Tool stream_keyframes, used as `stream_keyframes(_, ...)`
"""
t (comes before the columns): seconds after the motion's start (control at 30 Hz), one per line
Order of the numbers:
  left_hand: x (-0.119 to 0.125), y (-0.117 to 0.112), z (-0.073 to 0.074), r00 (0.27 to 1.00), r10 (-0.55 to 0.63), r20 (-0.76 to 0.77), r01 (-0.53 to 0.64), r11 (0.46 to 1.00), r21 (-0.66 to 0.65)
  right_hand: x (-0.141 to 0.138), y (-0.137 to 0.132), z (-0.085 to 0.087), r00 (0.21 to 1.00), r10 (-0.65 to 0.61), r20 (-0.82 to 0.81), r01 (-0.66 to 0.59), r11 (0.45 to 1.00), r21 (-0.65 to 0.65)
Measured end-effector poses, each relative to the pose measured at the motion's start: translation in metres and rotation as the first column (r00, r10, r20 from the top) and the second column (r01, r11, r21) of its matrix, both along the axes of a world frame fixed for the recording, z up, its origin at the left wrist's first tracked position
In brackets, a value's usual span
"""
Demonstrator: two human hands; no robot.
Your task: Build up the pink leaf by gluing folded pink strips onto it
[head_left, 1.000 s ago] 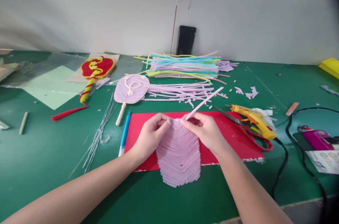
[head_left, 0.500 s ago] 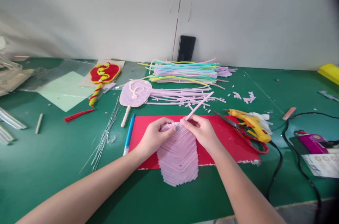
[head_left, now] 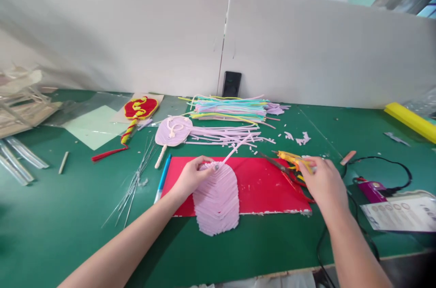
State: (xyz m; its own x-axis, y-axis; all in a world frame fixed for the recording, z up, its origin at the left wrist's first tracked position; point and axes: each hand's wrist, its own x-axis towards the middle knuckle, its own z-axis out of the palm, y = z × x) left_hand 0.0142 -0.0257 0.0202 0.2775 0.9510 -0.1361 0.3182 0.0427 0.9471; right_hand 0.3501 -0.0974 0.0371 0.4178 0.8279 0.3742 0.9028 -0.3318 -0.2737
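My left hand pinches the top edge of a lilac panel made of slanting rows of pipe cleaners. One lilac pipe cleaner sticks up to the right from that edge. The panel lies partly over a red board and overhangs its near edge. At the board's right end, my right hand is closed on a yellow hot glue gun, its fingers hiding much of the body. Red-handled scissors lie beside and partly under the gun.
Behind the board lie a lilac fan, loose lilac pipe cleaners and a multicoloured bundle. A red fan, wires and a blue pen are leftward. A phone leans on the partition. A black cable runs rightward.
My right hand has let go of the lilac pipe cleaner and moved right onto the glue gun. My left hand stays on the panel. The view has tilted up.
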Motion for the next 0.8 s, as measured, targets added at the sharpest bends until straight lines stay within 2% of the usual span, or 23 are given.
stream_keyframes(0.07, 0.001, 0.000, -0.002, 1.000, 0.007, -0.015, -0.006, 1.000, 0.029, 0.026, -0.008, -0.011, 0.998, -0.065, 0.001, 0.064, 0.986, -0.156)
stream_keyframes(0.13, 0.002, 0.001, -0.004, 0.999, 0.009, -0.042, -0.006, 0.998, 0.057, 0.039, -0.013, -0.018, 0.993, -0.076, -0.088, 0.047, 0.955, -0.293)
stream_keyframes(0.23, 0.004, 0.001, -0.006, 0.998, 0.028, -0.051, -0.024, 0.997, 0.077, 0.043, -0.014, -0.018, 0.974, -0.095, -0.204, 0.015, 0.933, -0.359)
stream_keyframes(0.37, 0.005, -0.001, -0.004, 0.998, 0.050, -0.038, -0.046, 0.995, 0.090, 0.056, -0.011, -0.011, 0.969, -0.080, -0.233, 0.005, 0.952, -0.306)
stream_keyframes(0.47, 0.004, -0.002, -0.001, 0.999, 0.047, -0.026, -0.045, 0.994, 0.099, 0.078, -0.006, -0.013, 0.995, -0.018, -0.098, -0.008, 0.969, -0.249)
stream_keyframes(0.6, 0.003, -0.003, 0.000, 0.999, 0.040, -0.029, -0.036, 0.991, 0.127, 0.099, -0.003, -0.020, 0.988, 0.145, 0.046, -0.131, 0.964, -0.233)
stream_keyframes(0.67, 0.002, -0.003, 0.000, 0.998, 0.033, -0.046, -0.028, 0.994, 0.108, 0.097, -0.006, -0.020, 0.978, 0.174, 0.112, -0.157, 0.976, -0.152)
stream_keyframes(0.73, 0.002, -0.002, -0.002, 0.998, 0.024, -0.056, -0.019, 0.996, 0.082, 0.085, -0.013, -0.018, 0.962, 0.247, 0.115, -0.238, 0.967, -0.088)
stream_keyframes(0.8, 0.002, -0.001, -0.003, 0.998, 0.016, -0.061, -0.012, 0.997, 0.076, 0.070, -0.019, -0.017, 0.919, 0.395, 0.003, -0.391, 0.910, -0.138)
